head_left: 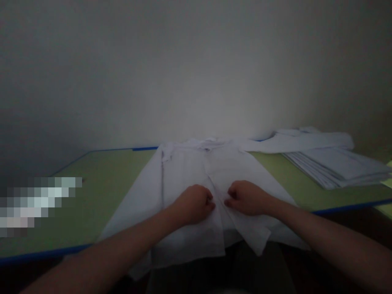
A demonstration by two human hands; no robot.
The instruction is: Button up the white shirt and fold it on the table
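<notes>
A white long-sleeved shirt lies spread on the table with its front split down the middle. Its collar end is at the far edge, and its lower edge hangs over the near side. My left hand is closed, fingers curled, at the edge of the left front panel. Opposite it, my right hand is closed in a pinch at the edge of the right front panel. A small gap separates the two hands. The fingertips partly hide the cloth they grip. The right panel's lower corner is turned outward.
The table has a green top and blue edging. One sleeve stretches right across a stack of folded white cloth. A grey wall rises behind. At left, a pixelated patch hides part of the view.
</notes>
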